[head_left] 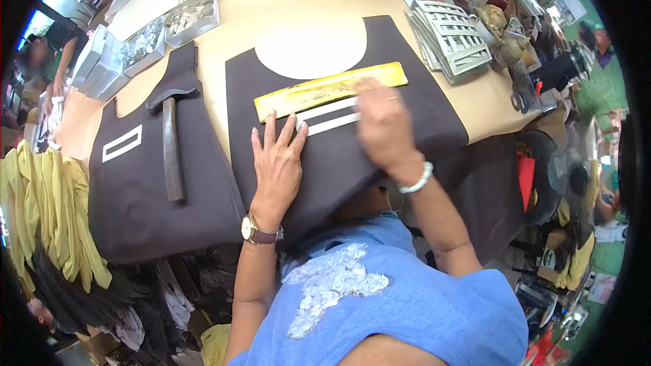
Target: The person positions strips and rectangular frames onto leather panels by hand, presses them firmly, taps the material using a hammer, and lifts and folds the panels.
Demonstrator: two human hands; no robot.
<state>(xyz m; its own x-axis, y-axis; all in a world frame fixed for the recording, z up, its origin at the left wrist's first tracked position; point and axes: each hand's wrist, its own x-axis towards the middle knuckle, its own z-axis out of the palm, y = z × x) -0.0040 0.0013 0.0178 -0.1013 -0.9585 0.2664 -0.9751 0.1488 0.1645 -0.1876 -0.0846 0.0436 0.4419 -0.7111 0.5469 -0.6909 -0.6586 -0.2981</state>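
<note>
My left hand lies flat with fingers spread on a dark cloth garment piece. Its fingertips touch the left end of a white rectangular outline and reach up beside a worn yellow bar. Bent and slightly blurred, my right hand is closed over the right end of the white outline, fingertips near the bar's lower edge. Whatever it may hold is hidden. To the left, a hammer rests on another dark cloth piece bearing a similar white rectangle.
White boxes of small parts stand at the table's back left. Pale slotted templates are stacked at the right, near scissors. Yellow cloth hangs at the left edge. Another person is at the far left.
</note>
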